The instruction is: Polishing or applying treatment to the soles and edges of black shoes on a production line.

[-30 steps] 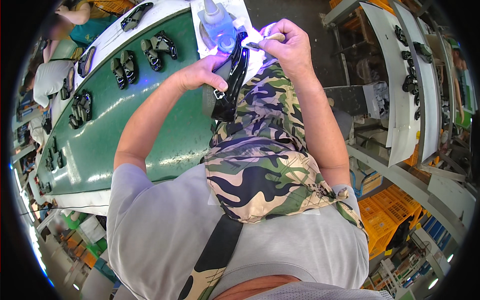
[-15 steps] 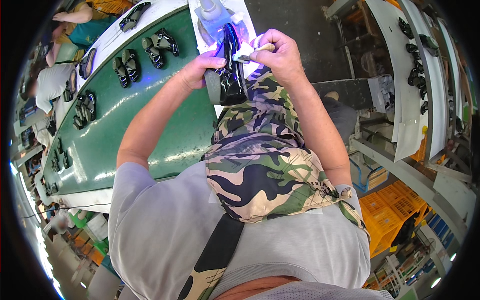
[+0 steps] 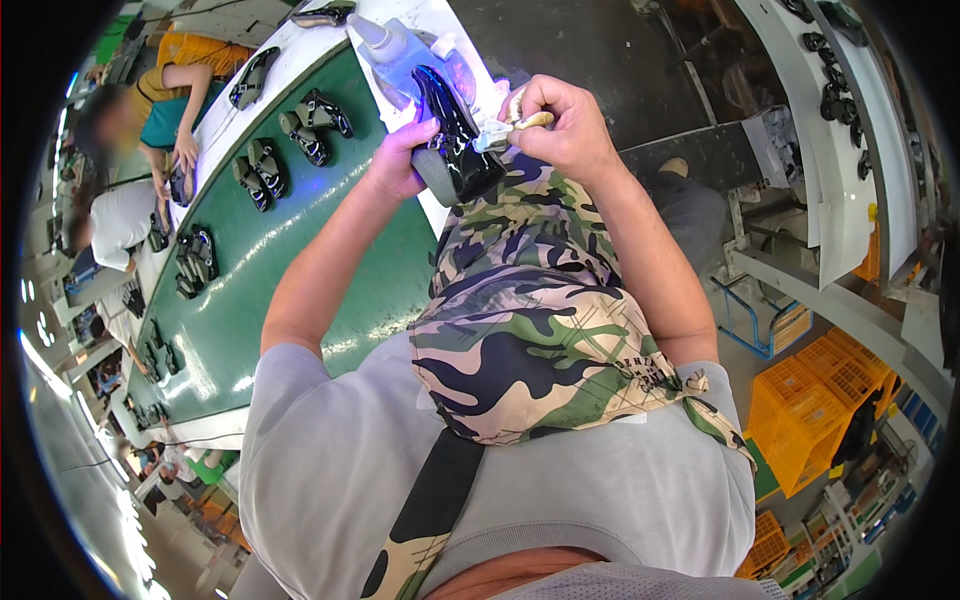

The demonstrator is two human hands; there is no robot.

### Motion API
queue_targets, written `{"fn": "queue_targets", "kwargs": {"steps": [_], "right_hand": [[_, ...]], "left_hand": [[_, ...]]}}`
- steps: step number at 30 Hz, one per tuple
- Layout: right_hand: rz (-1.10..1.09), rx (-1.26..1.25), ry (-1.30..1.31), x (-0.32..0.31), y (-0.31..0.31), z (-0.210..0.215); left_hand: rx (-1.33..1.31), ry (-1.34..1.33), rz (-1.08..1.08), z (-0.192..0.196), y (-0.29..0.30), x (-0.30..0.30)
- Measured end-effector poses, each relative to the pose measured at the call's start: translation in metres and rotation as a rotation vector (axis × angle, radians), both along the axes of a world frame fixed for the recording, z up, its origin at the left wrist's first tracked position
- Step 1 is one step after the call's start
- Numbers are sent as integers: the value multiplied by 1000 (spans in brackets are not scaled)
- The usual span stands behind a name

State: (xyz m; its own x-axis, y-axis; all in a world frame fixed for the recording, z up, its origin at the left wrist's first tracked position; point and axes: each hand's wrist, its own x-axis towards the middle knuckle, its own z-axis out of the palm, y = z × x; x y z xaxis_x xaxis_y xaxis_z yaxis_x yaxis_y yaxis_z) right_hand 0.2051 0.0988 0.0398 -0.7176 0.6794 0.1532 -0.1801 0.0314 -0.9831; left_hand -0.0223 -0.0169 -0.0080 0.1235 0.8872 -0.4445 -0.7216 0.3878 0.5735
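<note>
The glossy black shoe point(image 3: 462, 150) was held between the two hands, just right of the left grip point(image 3: 402, 163), its grey sole turned leftward and its shiny upper rightward. It was clasped by the left grip, the thumb pressed against its left side; the other fingers were largely hidden. By the right grip point(image 3: 565, 130), a small beige-ended tool point(image 3: 537, 120) was pinched between thumb and fingers, with a pale cloth point(image 3: 493, 136) held at the shoe's right edge; whether they touched could not be told. Beyond the shoe, a translucent bottle point(image 3: 402, 50) was placed on a white sheet point(image 3: 437, 17). Farther left, black sandals point(image 3: 262, 172) were set out on the green counter point(image 3: 290, 250).
</note>
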Motion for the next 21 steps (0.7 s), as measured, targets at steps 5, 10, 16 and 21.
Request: {"fn": "queue_targets", "kwargs": {"steps": [5, 10, 16, 21], "right_hand": [[-46, 81, 100, 24, 0, -2], [-108, 48, 101, 48, 5, -12], [-294, -291, 237, 55, 6, -34], [-406, -518, 396, 71, 8, -36]], "left_hand": [[37, 31, 149, -13, 6, 21], [-39, -78, 247, -22, 13, 24], [165, -276, 139, -25, 35, 33], [253, -79, 123, -18, 60, 53]]}}
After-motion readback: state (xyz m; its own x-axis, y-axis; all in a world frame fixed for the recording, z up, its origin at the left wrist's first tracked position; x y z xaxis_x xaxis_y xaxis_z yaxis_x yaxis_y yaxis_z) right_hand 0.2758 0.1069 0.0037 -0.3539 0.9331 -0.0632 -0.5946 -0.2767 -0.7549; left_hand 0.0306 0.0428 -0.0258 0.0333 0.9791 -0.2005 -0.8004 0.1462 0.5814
